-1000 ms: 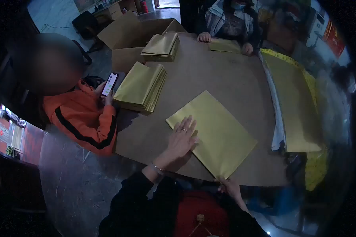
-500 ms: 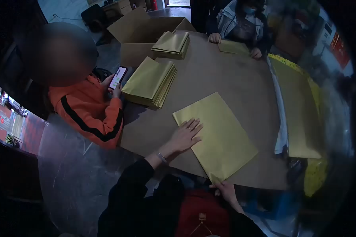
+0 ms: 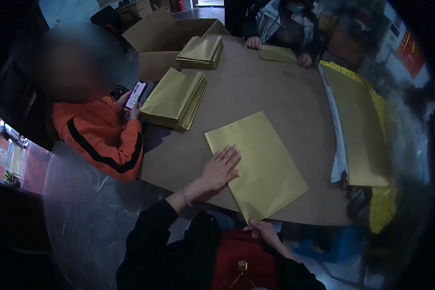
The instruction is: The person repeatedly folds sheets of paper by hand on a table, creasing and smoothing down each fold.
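A gold sheet of paper, which looks folded, lies at an angle on the brown table near its front edge. My left hand rests flat on the left part of this paper, fingers stretched out and palm down. Below it, my right hand has the paper's nearest corner pinched between thumb and fingers, just over the table edge. How many layers the paper has, I cannot tell.
Two stacks of folded gold paper, one nearer and one farther, stand left of centre by an open cardboard box. More gold sheets lie in wrapping at right. A person in orange holds a phone; another handles gold paper opposite.
The whole view has shifted slightly. My left hand has slid a little toward me on the gold paper. My right hand keeps its pinch on the corner.
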Tool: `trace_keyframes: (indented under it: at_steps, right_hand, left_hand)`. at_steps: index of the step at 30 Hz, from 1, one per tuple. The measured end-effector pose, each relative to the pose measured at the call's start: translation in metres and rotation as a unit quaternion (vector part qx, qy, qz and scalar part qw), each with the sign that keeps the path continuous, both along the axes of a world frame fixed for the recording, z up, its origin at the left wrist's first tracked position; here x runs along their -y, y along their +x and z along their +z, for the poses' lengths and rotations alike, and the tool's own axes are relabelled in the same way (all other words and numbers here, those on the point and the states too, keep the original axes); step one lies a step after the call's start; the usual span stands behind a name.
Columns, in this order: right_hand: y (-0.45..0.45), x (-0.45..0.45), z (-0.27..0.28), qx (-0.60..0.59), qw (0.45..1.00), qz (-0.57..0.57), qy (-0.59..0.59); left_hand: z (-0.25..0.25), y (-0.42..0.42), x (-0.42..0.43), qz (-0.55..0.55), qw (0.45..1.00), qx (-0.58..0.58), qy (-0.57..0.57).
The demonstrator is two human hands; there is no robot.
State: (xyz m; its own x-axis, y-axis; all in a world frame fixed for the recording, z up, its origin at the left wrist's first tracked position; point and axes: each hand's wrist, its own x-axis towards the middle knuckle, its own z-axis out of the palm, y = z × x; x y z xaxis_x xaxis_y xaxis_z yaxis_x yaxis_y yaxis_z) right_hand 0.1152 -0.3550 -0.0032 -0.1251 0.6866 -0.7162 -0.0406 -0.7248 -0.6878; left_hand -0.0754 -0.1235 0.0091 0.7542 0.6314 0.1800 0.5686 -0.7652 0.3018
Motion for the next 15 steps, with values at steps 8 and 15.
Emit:
trace_keyframes:
  at_steps: [8,15]
  right_hand:
    - [0.001,-0.004,-0.007,-0.153,0.988,0.005,0.026]
    - [-0.024,-0.019,0.052,-0.232,0.963,-0.041,0.132]
  left_hand:
    - [-0.018,0.0,0.005,-0.018,1.0,-0.007,0.006]
    - [-0.008,-0.001,-0.001,-0.104,0.993,-0.043,0.023]
